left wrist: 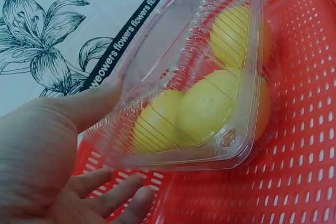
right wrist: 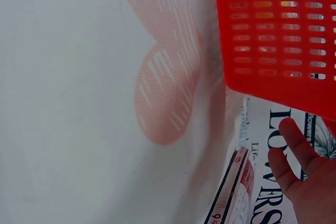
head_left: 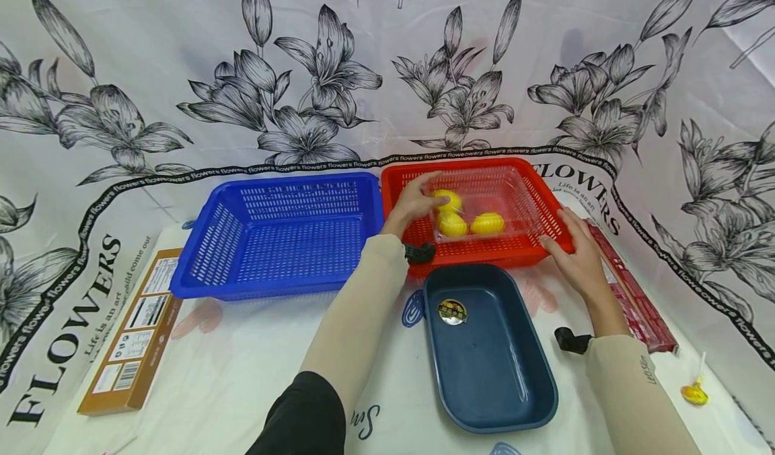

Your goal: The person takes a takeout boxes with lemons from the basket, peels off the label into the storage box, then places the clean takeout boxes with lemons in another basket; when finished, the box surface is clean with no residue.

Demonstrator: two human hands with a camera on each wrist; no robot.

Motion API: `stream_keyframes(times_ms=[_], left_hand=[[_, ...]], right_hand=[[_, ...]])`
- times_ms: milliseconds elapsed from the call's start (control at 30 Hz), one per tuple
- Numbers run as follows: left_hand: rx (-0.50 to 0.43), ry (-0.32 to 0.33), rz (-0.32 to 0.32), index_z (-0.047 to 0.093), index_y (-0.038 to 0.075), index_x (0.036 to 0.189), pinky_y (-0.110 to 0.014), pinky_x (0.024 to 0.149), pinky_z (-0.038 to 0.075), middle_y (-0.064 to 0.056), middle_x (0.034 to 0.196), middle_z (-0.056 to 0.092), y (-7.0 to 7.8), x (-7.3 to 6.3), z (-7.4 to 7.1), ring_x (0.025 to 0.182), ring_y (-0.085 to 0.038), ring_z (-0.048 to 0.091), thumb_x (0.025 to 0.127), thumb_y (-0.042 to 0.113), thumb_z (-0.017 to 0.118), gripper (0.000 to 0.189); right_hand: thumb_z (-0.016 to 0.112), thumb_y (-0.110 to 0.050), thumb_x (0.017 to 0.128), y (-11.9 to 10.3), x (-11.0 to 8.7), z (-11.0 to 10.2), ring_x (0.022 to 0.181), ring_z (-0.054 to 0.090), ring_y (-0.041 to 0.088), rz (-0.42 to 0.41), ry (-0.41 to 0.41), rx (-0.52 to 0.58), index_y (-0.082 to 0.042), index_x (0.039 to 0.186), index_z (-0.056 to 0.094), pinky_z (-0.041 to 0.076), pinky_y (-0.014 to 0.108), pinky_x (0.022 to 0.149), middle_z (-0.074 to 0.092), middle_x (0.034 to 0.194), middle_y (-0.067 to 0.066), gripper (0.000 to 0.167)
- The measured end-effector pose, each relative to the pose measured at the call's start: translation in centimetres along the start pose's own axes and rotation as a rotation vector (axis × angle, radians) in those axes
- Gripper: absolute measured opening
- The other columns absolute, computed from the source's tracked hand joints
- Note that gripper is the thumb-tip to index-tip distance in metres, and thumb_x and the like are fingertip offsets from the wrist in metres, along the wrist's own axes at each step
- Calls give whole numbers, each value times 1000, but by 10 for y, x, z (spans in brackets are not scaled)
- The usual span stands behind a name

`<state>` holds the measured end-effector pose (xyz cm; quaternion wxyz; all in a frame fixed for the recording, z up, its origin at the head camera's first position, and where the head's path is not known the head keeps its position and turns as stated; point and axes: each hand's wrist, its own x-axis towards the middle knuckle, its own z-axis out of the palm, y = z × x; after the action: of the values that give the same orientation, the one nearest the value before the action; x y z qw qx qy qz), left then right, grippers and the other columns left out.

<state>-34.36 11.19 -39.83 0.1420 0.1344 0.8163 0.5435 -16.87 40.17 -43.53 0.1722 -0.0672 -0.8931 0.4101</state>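
A clear plastic box with three yellow lemon-like fruits lies inside the red basket. At the box's left end is my left hand, thumb and fingers spread. The left wrist view shows its thumb right at the clear wall and its other fingers below the box's edge. My right hand is at the basket's right rim, fingers extended. In the right wrist view, two of its digits show beside the red basket corner, the rest being out of frame.
Left of the red basket stands a blue basket. A dark blue tray with a round sticker sits in front. Flat boxes lie at left and right. A lollipop lies at far right, a flowered cloth behind.
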Motion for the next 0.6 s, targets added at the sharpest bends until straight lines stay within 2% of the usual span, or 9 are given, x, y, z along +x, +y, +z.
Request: stream_keyframes(times_ms=[233, 400, 533, 600], left_hand=[[-14, 69, -17, 51, 33, 150, -52, 120, 38, -1, 163, 40, 2, -3, -6, 152, -30, 35, 94, 25, 74, 61], [-88, 99, 49, 52, 30, 149, -51, 120, 38, 1, 161, 43, 7, -7, -11, 152, -30, 34, 94, 25, 74, 60], [-116, 89, 107, 50, 28, 151, -50, 120, 38, 3, 161, 43, 13, -14, -17, 153, -29, 33, 95, 29, 73, 61], [-131, 82, 134, 49, 28, 152, -51, 120, 38, 2, 161, 42, 17, -20, -18, 153, -29, 32, 95, 29, 72, 61]], right_hand=[[61, -31, 98, -3, 3, 4, 147, 33, 47, 0, -16, 0, -14, 160, 33, 32, 74, 112, 24, 170, 11, 70], [61, -31, 99, 0, 8, 7, 151, 27, 46, -25, -23, -5, -13, 160, 32, 26, 75, 115, 23, 170, 10, 70], [60, -33, 100, 4, 12, 6, 155, 20, 44, -43, -44, -31, -14, 161, 30, 17, 77, 116, 21, 171, 9, 71], [59, -34, 100, 6, 12, 2, 154, 21, 46, -45, -50, -51, -14, 162, 29, 18, 79, 114, 21, 171, 10, 71]])
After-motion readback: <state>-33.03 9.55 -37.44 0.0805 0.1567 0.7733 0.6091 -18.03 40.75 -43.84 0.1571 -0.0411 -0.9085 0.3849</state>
